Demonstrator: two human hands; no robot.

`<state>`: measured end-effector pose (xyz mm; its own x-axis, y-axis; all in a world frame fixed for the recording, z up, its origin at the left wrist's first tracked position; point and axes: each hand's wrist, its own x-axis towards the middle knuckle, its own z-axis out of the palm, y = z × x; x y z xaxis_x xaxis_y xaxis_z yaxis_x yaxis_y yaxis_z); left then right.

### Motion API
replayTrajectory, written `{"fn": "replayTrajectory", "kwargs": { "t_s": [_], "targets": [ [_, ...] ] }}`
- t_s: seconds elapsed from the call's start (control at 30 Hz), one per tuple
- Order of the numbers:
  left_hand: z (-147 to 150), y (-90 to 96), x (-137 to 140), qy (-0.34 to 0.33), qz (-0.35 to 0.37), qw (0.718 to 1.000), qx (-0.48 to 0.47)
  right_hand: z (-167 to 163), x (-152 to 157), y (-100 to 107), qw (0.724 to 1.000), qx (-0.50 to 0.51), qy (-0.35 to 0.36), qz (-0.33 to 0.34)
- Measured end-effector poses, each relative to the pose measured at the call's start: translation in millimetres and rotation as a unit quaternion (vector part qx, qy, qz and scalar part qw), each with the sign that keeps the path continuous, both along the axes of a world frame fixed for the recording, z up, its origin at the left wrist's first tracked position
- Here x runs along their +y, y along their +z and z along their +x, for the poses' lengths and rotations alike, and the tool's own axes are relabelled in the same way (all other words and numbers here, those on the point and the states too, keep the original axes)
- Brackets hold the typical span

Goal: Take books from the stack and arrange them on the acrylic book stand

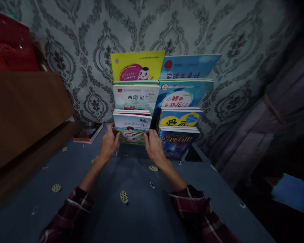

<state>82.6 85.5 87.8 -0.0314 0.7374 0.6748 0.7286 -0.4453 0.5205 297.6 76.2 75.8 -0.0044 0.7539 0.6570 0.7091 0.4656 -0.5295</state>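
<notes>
My left hand [109, 143] and my right hand [154, 145] grip a thin book [133, 130] by its left and right sides. Its cover shows a child against green hills, and it stands upright at the front of the left row. Behind it rise a pale book with a red tab [135, 96] and a taller yellow book [142, 62]. Just beyond my right hand is a dark blue book [178, 143], front of the right row. In that row stand a yellow-and-blue book [179, 118], a teal book [184, 92] and a blue book [191, 65].
A blue patterned cloth [103, 202] covers the table. One book [92, 136] lies flat at the left, near a brown box [25, 114] with a red bag [10, 44] on top. Patterned wallpaper [91, 40] is behind, and a gathered curtain [255, 125] hangs right.
</notes>
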Motion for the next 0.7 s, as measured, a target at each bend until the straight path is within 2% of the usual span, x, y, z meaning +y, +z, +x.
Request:
{"fn": "replayTrajectory", "kwargs": {
  "t_s": [0.23, 0.33, 0.47, 0.7],
  "targets": [
    [3.3, -4.8, -0.3, 0.016, -0.007, 0.998, 0.06, -6.4, 3.2, -7.7, 0.999, 0.02, -0.037, 0.03],
    [1.9, -4.8, 0.9, 0.027, 0.0, 0.997, 0.078, -6.9, 5.1, -9.0, 0.998, -0.025, -0.052, 0.017],
    [-0.6, -0.9, 3.4, 0.038, -0.027, 0.993, 0.107, -7.0, 6.6, -8.0, 0.995, -0.068, -0.075, 0.004],
    [-5.0, -0.2, 13.9, 0.02, -0.022, 0.993, 0.113, -9.7, 10.1, -3.1, 0.992, -0.085, -0.092, -0.022]
  ]
}}
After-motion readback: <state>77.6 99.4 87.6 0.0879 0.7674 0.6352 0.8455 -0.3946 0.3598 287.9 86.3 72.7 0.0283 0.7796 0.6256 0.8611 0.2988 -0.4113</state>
